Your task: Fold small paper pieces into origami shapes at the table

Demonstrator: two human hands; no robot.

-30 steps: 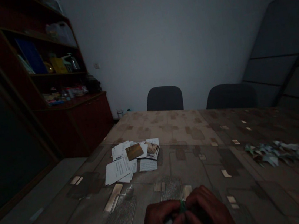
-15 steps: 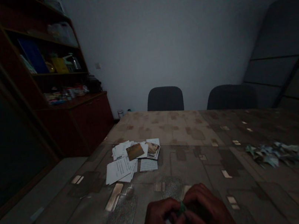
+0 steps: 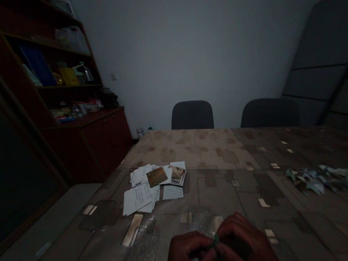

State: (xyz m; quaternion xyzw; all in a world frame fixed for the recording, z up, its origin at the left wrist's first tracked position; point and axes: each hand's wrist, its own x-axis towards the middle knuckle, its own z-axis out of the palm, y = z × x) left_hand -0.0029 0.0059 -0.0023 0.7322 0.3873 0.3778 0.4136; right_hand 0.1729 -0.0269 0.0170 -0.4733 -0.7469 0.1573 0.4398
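At the near edge of the view, my left hand (image 3: pixel 190 258) and my right hand (image 3: pixel 245 244) meet fingertip to fingertip. Between them they pinch a small green piece of what looks like folded paper (image 3: pixel 215 240); most of it is hidden by the fingers. Both hands are closed on it, thumbs and forefingers pressed together, just above the patterned tablecloth (image 3: pixel 222 188). Over to the right lies a heap of pale greenish folded paper pieces (image 3: pixel 322 180), apart from my hands.
Left of centre lies a loose spread of white printed cards (image 3: pixel 137 198), with a brown picture card (image 3: pixel 157 176) on top. Two dark chairs (image 3: pixel 192 115) stand at the far table edge. A red-brown cabinet (image 3: pixel 109 133) with filled shelves stands at the left.
My fingertips have shifted slightly right with the green paper. The cards and the heap of folded paper lie as before.
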